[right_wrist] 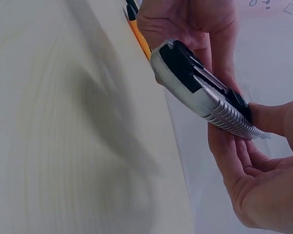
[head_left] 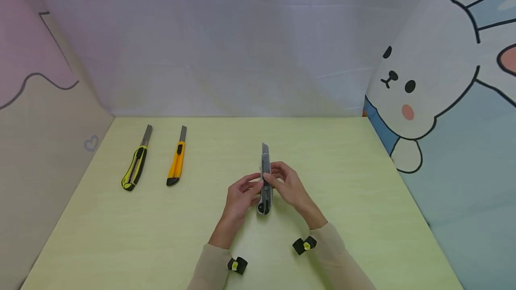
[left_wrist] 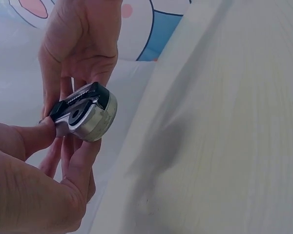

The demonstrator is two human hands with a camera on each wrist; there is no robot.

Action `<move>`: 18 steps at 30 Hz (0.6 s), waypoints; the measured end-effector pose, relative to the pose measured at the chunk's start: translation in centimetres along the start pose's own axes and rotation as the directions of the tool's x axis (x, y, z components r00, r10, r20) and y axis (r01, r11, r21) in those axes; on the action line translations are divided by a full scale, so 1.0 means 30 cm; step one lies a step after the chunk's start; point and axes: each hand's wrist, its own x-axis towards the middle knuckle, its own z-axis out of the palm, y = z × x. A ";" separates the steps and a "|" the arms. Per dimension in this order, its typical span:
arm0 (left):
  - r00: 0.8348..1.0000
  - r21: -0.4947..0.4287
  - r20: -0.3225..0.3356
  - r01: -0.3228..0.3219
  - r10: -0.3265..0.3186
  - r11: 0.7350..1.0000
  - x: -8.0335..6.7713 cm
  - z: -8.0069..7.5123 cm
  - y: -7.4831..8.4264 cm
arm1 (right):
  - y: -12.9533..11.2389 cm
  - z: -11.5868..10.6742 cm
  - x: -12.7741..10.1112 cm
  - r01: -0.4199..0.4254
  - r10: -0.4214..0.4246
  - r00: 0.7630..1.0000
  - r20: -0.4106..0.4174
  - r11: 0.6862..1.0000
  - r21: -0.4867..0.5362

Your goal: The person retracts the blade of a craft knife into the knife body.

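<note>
A silver-and-black utility knife (head_left: 264,200) is held up off the table by both hands, its blade extended and pointing to the far side. From the left side, my left hand (head_left: 238,199) grips the handle, thumb on top and fingers beneath. My right hand (head_left: 292,189) pinches it from the right, with the thumb at the black slider. In the right wrist view, ridges show along the side of the knife (right_wrist: 193,92). The left wrist view shows the rounded rear end of the knife (left_wrist: 95,122). Some fingers are hidden behind the handle.
On the left of the pale wooden table (head_left: 342,169) lie a yellow-green and black utility knife (head_left: 135,167) and an orange utility knife (head_left: 176,160), both with blades out and pointing away. Printed cloth walls (head_left: 242,57) enclose the back and sides.
</note>
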 end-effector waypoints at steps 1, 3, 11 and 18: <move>1.000 -0.003 0.000 0.001 -0.001 1.000 0.000 0.000 0.000 | 0.000 -0.001 0.000 0.002 -0.002 1.000 0.001 1.000 -0.011; 1.000 -0.004 0.000 0.004 -0.004 1.000 0.000 0.001 0.002 | 0.001 -0.002 -0.001 0.008 -0.008 1.000 0.002 1.000 -0.028; 1.000 -0.001 -0.005 0.007 -0.007 1.000 -0.001 0.005 0.003 | -0.001 -0.011 -0.004 0.014 -0.012 0.999 0.037 0.999 -0.050; 1.000 -0.012 -0.013 0.009 -0.009 1.000 -0.001 0.011 0.001 | 0.003 -0.017 -0.003 0.020 -0.016 0.998 0.055 0.998 -0.057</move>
